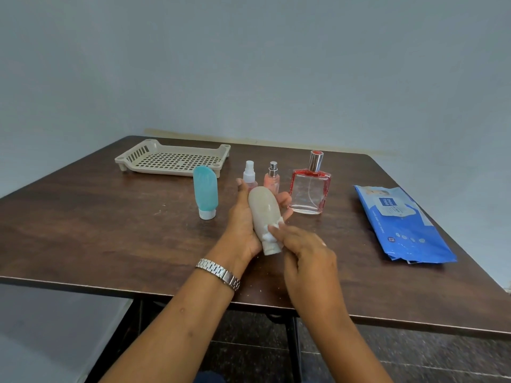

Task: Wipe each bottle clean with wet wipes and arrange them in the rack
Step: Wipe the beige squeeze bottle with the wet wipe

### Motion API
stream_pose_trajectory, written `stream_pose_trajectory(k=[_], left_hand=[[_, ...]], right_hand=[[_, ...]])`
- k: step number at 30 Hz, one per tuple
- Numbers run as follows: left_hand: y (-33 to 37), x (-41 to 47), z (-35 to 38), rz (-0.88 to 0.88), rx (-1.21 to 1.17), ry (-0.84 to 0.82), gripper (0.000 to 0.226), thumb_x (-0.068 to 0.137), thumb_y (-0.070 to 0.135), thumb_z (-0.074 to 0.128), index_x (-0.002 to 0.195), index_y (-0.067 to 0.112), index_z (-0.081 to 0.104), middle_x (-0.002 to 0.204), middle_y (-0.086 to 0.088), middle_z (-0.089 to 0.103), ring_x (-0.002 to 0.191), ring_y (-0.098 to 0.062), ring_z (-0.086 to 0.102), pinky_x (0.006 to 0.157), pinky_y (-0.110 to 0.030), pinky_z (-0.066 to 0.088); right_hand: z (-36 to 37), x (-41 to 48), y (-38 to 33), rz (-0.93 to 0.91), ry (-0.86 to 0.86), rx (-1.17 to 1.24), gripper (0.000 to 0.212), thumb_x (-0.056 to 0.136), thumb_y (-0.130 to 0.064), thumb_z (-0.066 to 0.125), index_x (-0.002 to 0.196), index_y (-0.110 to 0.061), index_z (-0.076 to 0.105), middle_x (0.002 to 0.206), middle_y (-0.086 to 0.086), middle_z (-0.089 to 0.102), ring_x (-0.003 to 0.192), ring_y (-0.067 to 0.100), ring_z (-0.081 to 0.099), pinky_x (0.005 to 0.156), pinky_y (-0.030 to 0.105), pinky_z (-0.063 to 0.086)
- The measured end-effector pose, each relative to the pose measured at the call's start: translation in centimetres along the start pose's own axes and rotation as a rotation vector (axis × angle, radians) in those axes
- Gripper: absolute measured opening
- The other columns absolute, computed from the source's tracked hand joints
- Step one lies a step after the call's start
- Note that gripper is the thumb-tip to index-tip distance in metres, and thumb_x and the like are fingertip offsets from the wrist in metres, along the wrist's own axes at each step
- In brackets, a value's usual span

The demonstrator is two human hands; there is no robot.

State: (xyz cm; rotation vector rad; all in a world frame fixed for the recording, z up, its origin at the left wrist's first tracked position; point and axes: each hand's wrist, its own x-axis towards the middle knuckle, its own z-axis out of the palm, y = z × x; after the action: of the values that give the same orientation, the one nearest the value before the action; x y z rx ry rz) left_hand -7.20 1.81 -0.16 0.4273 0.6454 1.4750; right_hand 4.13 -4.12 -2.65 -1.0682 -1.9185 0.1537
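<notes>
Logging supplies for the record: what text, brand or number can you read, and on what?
"mee mee": white label on the blue wet wipes pack.
"72": round mark near that pack's near end.
Remaining pack print: too blurred to read.
Nothing readable elsewhere.

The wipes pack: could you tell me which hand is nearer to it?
Right. The right hand rubs a wet wipe on the beige bottle, toward the wipes pack; the left hand holds that bottle, farther away.

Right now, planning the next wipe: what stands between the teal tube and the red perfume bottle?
Head view: a white-capped spray bottle and a peach spray bottle, partly behind the left hand holding the beige tube.
</notes>
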Motion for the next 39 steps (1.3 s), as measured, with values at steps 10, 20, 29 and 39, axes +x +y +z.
stream_pose_trajectory(k=[10,20,29,39], left_hand=[[-0.2,-0.4,-0.1,-0.133,-0.001,-0.047,0.059,0.088,0.061,0.048,0.088,0.005,0.063,0.075,-0.011,0.068,0.071,-0.020,0.068,0.071,-0.033,0.057],[0.2,-0.3,-0.2,-0.158,-0.068,-0.075,0.049,0.085,0.055,0.056,0.077,0.007,0.063,0.070,-0.004,0.063,0.072,-0.012,0.061,0.082,-0.022,0.046],[-0.1,-0.4,0.2,-0.123,0.014,-0.022,0.057,0.087,0.061,0.050,0.078,0.006,0.063,0.065,-0.010,0.067,0.057,-0.019,0.066,0.057,-0.028,0.057],[-0.1,-0.6,0.4,0.025,0.021,0.007,0.063,0.091,0.057,0.043,0.054,0.015,0.071,0.064,-0.012,0.068,0.069,-0.021,0.061,0.070,-0.034,0.048]], right_hand=[[0.0,3.2,-0.1,-0.111,0.039,-0.144,0.036,0.072,0.002,0.059,0.102,-0.014,0.072,0.111,0.006,0.068,0.104,0.023,0.061,0.091,0.018,0.037],[3.6,1.4,-2.2,0.025,-0.202,0.076,0.027,0.084,-0.007,0.050,0.106,-0.005,0.066,0.100,0.005,0.065,0.100,0.016,0.054,0.108,0.026,0.033],[-0.2,2.8,0.0,-0.162,0.007,-0.092,0.033,0.079,-0.011,0.044,0.097,-0.008,0.072,0.105,0.006,0.070,0.093,0.023,0.062,0.091,0.009,0.029],[0.8,0.9,-0.7,-0.223,-0.014,-0.140,0.038,0.085,-0.020,0.039,0.106,-0.013,0.070,0.110,-0.003,0.068,0.100,0.010,0.051,0.084,0.014,0.045]])
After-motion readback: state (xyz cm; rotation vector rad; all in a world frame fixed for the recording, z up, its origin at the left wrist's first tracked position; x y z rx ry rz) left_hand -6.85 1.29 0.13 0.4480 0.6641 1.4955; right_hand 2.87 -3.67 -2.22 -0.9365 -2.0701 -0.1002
